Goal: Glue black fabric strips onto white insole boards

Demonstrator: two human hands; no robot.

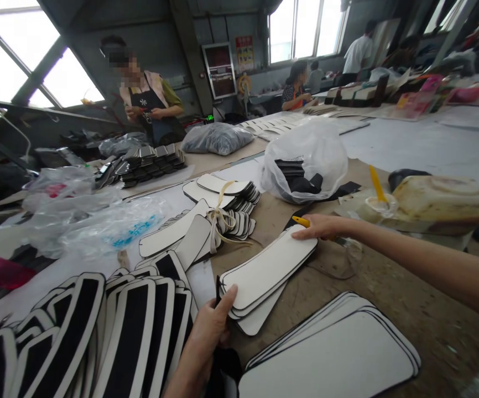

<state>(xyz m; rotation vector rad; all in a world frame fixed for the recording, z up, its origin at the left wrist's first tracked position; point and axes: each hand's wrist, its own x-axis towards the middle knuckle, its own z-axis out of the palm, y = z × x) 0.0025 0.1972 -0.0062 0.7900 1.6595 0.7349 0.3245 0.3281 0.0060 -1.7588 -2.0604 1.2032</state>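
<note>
A small stack of curved white panels with dark edges [268, 268] lies between my hands over the brown table surface. My left hand [211, 326] grips its near left end, thumb on top and fingers underneath. At the far right end my right hand [320, 228] pinches the stack, and a yellow-handled tool [301, 221] sticks out from that hand. Larger white panels [334, 351] are piled at the front right. White panels with black centres [127, 331] fill the front left. Behind the held stack, a cream strip [219, 218] is tied around a bundle of white pieces.
A clear bag with black pieces [306, 160] stands beyond my hands. On the right is a glue-stained container [442, 202] with a yellow brush [376, 185]. Plastic bags [98, 221] lie at left. A person in an apron [150, 105] stands across the table.
</note>
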